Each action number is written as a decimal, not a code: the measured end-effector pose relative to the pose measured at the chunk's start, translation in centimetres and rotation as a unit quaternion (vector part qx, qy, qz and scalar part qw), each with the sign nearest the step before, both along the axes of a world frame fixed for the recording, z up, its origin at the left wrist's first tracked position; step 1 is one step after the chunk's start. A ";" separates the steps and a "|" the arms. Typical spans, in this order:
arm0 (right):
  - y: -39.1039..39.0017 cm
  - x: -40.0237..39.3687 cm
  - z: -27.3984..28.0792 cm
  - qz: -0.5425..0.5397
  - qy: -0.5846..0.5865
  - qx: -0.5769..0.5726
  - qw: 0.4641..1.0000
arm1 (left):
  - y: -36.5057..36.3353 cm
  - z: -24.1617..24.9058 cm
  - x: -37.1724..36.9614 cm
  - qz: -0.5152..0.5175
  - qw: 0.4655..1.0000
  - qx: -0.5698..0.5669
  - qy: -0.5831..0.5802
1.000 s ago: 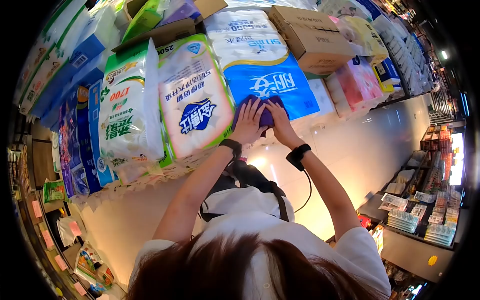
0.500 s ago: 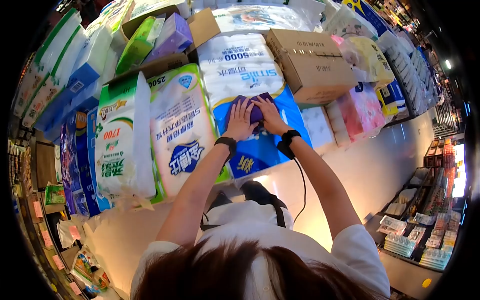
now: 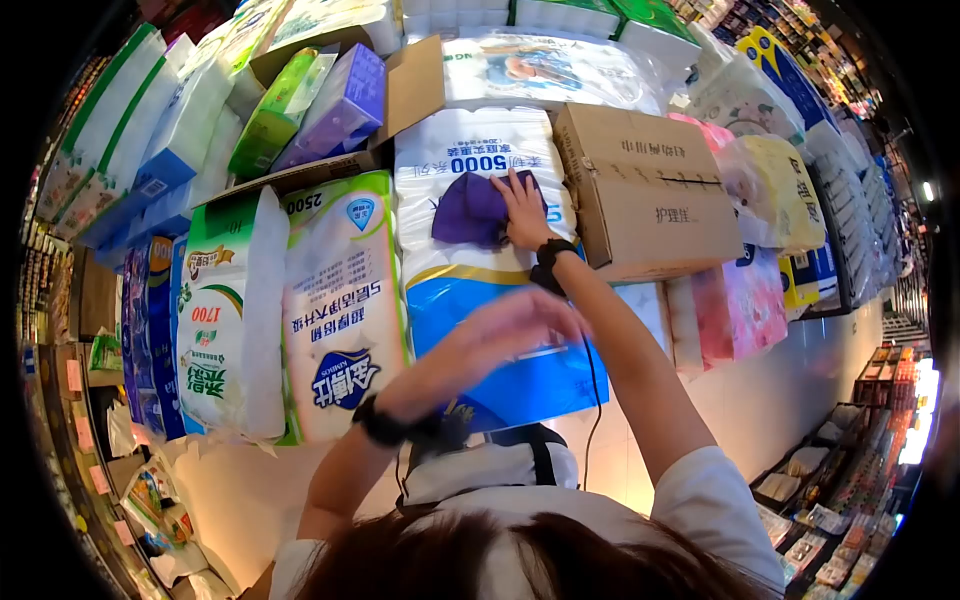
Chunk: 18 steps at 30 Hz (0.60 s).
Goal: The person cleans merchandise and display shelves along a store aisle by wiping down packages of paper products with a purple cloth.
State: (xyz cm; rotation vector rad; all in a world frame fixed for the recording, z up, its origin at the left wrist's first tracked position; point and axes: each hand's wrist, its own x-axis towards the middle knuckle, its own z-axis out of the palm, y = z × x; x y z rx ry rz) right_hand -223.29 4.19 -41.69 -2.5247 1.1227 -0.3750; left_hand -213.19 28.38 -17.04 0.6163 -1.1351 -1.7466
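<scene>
A crumpled purple cloth [image 3: 472,208] lies on the white upper part of a large tissue-roll pack [image 3: 510,385], whose near end is blue. My right hand [image 3: 526,212] rests on the cloth's right side with fingers spread, covering part of it. Lower down, my left hand [image 3: 490,335] is over the blue part of the pack, away from the cloth and smeared by motion. Each wrist wears a black band; a dark cable [image 3: 597,390] hangs from the right one.
A brown cardboard box [image 3: 650,200] stands right beside the pack. On its left are a pink-and-white tissue pack [image 3: 340,310] and a green-and-white one [image 3: 230,320]. An open carton [image 3: 410,85] holds green and purple packs behind. Shelves line both sides.
The cloth has moved away from me, up from the blue part onto the white part, under my right hand. My left hand has left the cloth and come back toward me.
</scene>
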 end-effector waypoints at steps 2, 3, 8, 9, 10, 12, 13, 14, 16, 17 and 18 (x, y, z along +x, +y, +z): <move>-2.0 0.9 0.0 0.007 0.002 -0.002 1.000 | 2.1 3.3 -0.7 -0.093 0.985 -0.044 0.137; -2.9 1.3 -0.2 0.008 0.003 -0.006 1.000 | 2.8 5.1 -1.2 -0.127 0.972 -0.061 0.190; -6.4 2.9 -0.2 0.015 -0.017 0.031 0.999 | 4.2 7.3 -5.3 -0.128 0.912 -0.074 0.382; -7.0 3.1 -0.4 0.018 -0.015 0.031 0.999 | 4.1 7.1 -6.1 -0.114 0.903 -0.092 0.405; -7.5 3.3 -0.6 0.019 -0.015 0.023 0.999 | 4.0 6.9 -6.9 -0.101 0.892 -0.110 0.427; -8.2 3.5 -0.6 0.024 -0.022 0.023 0.999 | 4.1 7.0 -8.0 -0.093 0.875 -0.107 0.462; -8.5 3.6 -0.6 0.026 -0.025 0.023 0.999 | 4.3 7.1 -8.4 -0.088 0.870 -0.094 0.476; -8.9 3.8 -0.6 0.028 -0.024 0.022 0.999 | 4.4 7.3 -8.7 -0.082 0.864 -0.082 0.489; -9.5 4.0 -0.6 0.026 -0.009 0.016 0.999 | 4.5 7.7 -9.3 -0.055 0.862 -0.066 0.500; -9.6 4.2 -0.5 0.025 -0.003 0.018 1.000 | 4.5 7.6 -9.4 -0.051 0.864 -0.068 0.497; -9.8 4.4 -0.4 0.023 0.002 0.018 1.000 | 4.4 7.5 -9.5 -0.047 0.865 -0.071 0.494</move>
